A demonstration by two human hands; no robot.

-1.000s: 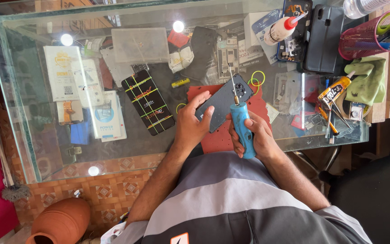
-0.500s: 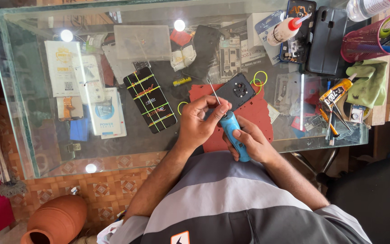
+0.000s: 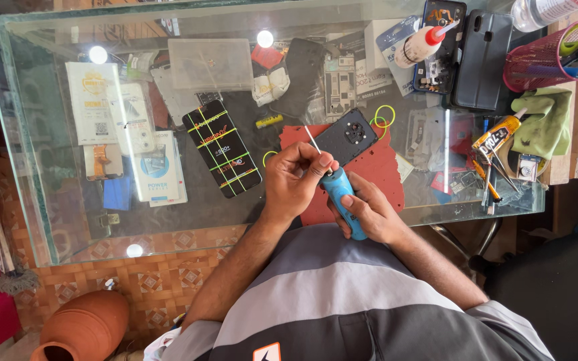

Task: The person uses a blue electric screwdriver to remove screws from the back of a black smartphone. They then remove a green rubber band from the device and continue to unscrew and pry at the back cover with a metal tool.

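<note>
Left hand [image 3: 297, 179] is pinched shut on the thin metal shaft [image 3: 313, 140] of a screwdriver, right up where it enters the handle, and the right hand [image 3: 368, 212] is wrapped closed around the blue handle [image 3: 342, 199] lower down. So both hands are on the one tool, held up just near of the phone, not on it.

The phone [image 3: 350, 136] lies back-up (dark, round camera bump showing) on a red work mat [image 3: 382, 175], just beyond the tip of the shaft. The tip looks like it's hovering near the phone's left edge, but I can't tell if it's actually touching.

If the bit is being seated or swapped, my take: keep the pinch close to the collar like this, push straight along the axis, and don't wiggle sideways, since thin shafts bend. Worth having the handle hand stay firm so only the fingers do the turning.

Around it on the glass table [image 3: 28, 200]: a black battery with yellow stripes [image 3: 222, 148] to the left, yellow rubber bands [image 3: 384, 116] just beyond the phone, a glue tube [image 3: 496, 137] and tweezers off to the right, a green cloth [image 3: 544, 124] far right.
</note>
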